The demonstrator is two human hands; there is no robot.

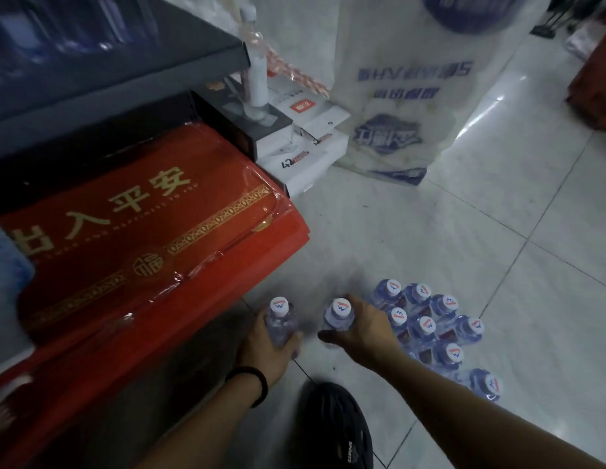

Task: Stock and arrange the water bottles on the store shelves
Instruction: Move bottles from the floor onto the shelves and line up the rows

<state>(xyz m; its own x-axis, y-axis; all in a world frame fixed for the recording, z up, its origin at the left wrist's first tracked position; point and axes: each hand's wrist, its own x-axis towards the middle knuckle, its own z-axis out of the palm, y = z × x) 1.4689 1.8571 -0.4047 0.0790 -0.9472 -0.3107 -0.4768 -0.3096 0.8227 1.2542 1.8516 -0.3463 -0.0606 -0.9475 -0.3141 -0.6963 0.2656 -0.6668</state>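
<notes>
Left hand (262, 346) clamped one water bottle (280, 321), right hand (365, 328) a second bottle (338, 316); both upright, caps up; red doormat (142, 231) frame-left, open floor tiles (480, 214) right.

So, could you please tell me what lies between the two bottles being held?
In the head view, only bare, shadowed floor lies between the left bottle, gripped by the left hand, and the right bottle, gripped by the right hand.
</notes>
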